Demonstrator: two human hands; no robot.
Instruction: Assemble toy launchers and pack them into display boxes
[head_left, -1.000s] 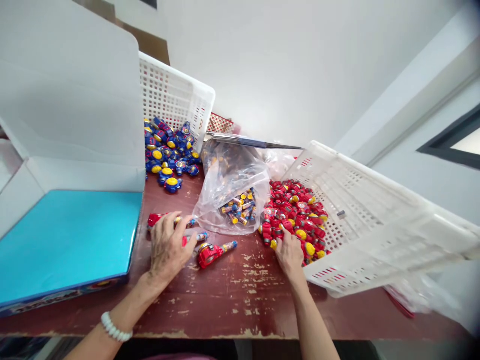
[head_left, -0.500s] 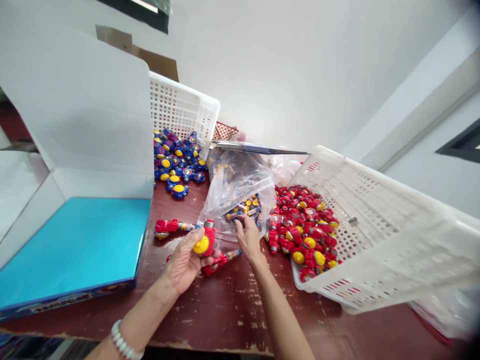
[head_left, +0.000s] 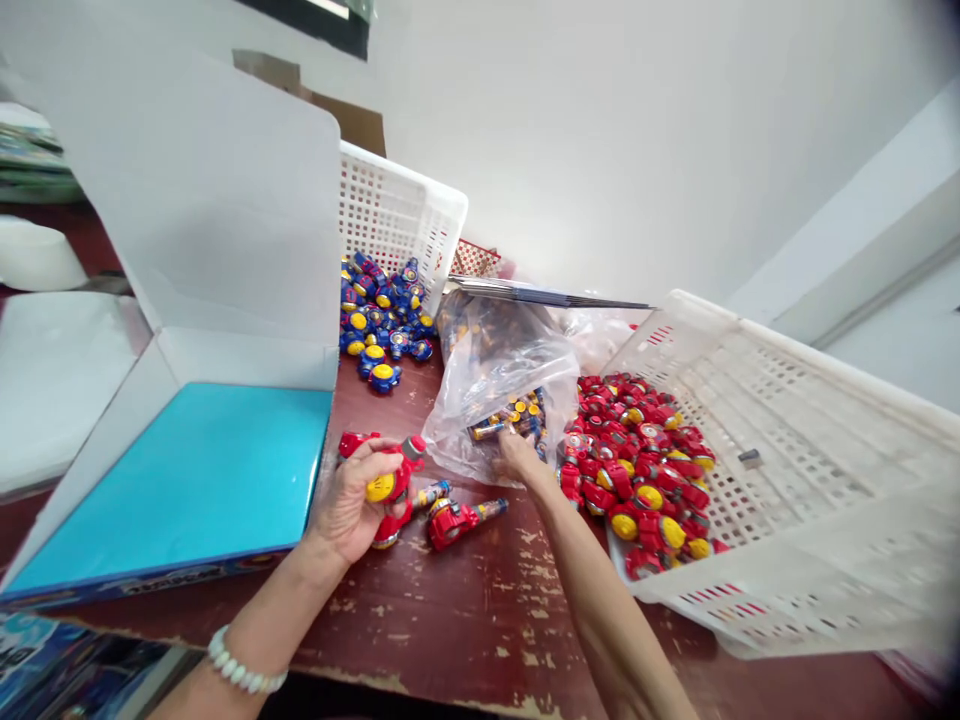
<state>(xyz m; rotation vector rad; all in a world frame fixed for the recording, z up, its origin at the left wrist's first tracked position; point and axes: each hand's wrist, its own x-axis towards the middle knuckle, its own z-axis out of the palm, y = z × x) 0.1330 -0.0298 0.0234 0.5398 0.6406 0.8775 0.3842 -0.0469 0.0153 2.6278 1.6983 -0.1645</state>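
My left hand [head_left: 349, 510] is closed around a red toy body [head_left: 399, 478] with a round yellow disc on it, held above the table. My right hand [head_left: 519, 458] reaches to the mouth of a clear plastic bag [head_left: 469, 385]; its fingers are drawn together at the end of a small printed tube [head_left: 487, 431], fingertips partly hidden. More such tubes with yellow ends [head_left: 523, 408] lie in the bag's opening. Beneath and beside my left hand, red toys with tubes attached lie on the table, one of them a red toy [head_left: 450, 522] pointing its tube right.
At right, a tipped white basket [head_left: 795, 470] spills red toy parts [head_left: 637, 460]. Behind left, another white basket [head_left: 405, 205] holds blue parts [head_left: 382, 320]. An open box with a turquoise panel [head_left: 187, 470] stands left on the dark red table [head_left: 465, 620].
My left hand has shifted left over the red toys, turning the held one. My right hand stays at the bag's mouth, fingers more closed. The view has swung slightly left.
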